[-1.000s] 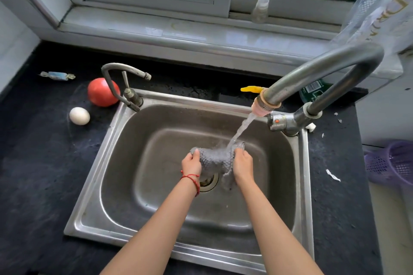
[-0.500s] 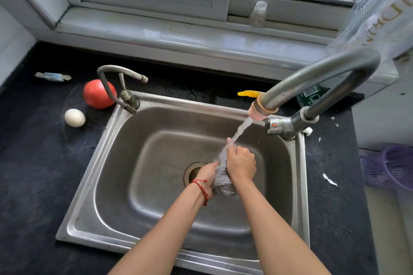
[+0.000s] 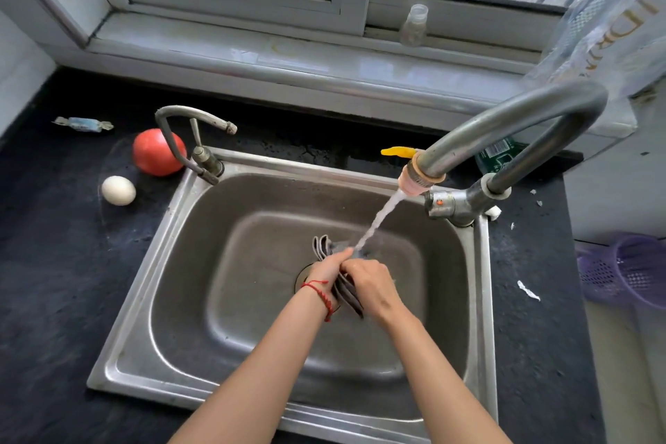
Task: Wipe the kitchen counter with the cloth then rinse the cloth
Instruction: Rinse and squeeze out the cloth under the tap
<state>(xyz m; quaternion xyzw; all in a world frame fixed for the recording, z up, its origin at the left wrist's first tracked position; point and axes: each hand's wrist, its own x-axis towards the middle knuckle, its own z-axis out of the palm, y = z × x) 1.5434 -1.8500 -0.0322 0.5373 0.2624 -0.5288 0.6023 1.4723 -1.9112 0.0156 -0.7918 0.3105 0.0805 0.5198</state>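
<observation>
A grey cloth (image 3: 346, 291), bunched into folds, is pressed between both my hands over the middle of the steel sink (image 3: 252, 220). My left hand (image 3: 326, 268), with a red string at its wrist, lies against the cloth's left side. My right hand (image 3: 371, 287) grips it from the right. Water runs from the big curved faucet (image 3: 504, 126) at the right and lands on the cloth's top end, just past my fingertips. The dark counter (image 3: 54, 281) surrounds the sink.
Left of the sink lie a red tomato (image 3: 153, 151), a white egg (image 3: 118, 190) and a wrapped candy (image 3: 83, 124). A small second tap (image 3: 194, 141) stands at the sink's back left corner. A purple basket (image 3: 627, 270) sits off the counter at right.
The cloth was stretched wide between my hands under the water. My hands then came together and folded it into a narrow bunch, which they now hold pressed between them.
</observation>
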